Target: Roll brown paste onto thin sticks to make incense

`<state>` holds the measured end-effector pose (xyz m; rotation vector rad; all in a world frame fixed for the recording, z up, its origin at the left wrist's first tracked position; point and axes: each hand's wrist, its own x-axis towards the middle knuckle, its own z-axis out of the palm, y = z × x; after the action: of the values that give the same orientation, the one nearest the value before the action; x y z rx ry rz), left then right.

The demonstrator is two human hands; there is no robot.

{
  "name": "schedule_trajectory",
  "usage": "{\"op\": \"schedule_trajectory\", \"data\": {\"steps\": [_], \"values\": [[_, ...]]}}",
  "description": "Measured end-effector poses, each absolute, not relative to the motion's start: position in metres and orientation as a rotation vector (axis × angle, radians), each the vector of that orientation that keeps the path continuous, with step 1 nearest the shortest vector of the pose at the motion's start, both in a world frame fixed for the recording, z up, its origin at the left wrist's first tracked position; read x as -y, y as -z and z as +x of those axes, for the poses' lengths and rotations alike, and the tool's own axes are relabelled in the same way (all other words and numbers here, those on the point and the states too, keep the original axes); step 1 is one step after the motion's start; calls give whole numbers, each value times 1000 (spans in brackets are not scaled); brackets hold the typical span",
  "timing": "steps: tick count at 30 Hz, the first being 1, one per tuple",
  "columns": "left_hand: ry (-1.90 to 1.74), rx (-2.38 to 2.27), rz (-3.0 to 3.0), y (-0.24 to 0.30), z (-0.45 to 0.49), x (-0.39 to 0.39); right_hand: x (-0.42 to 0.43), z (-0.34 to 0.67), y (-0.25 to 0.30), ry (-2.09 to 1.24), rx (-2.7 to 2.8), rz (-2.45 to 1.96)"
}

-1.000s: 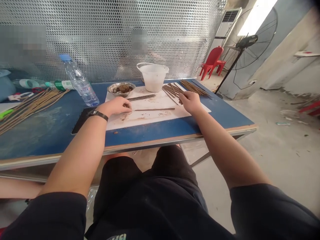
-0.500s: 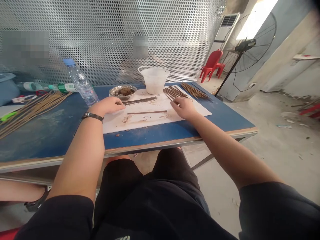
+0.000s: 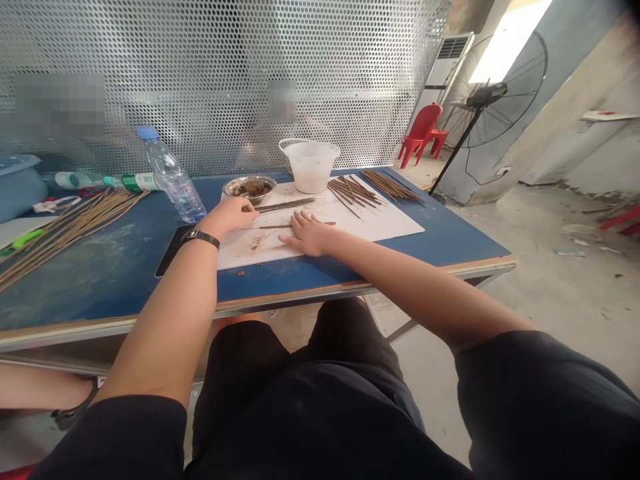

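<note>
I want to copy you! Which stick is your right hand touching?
The lone brown stick across the white board, under your right hand; the other sticks lie bunched together.

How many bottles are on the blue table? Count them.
3: clear water bottle upright, green-labelled bottle and pale bottle lying farther left; others may be hidden.

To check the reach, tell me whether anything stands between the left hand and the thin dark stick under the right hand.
Nothing visible does: the left hand sits short of the thin dark stick, with only stained white board between them; the right hand rests across it.
</note>
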<state>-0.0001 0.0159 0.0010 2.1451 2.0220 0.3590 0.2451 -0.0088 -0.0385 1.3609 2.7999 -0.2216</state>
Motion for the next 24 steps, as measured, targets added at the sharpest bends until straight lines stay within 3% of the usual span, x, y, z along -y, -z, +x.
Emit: {"op": "schedule_trajectory", "data": {"steps": [10, 17, 24], "values": [[-357, -2013, 2170, 11, -5, -29, 69, 279, 41, 297, -2952, 1266], [-306, -1991, 2134, 15, -5, -30, 18, 267, 40, 219, -2754, 1506], [-277, -1990, 2119, 14, -4, -28, -9, 269, 38, 333, -2705, 1457]]}}
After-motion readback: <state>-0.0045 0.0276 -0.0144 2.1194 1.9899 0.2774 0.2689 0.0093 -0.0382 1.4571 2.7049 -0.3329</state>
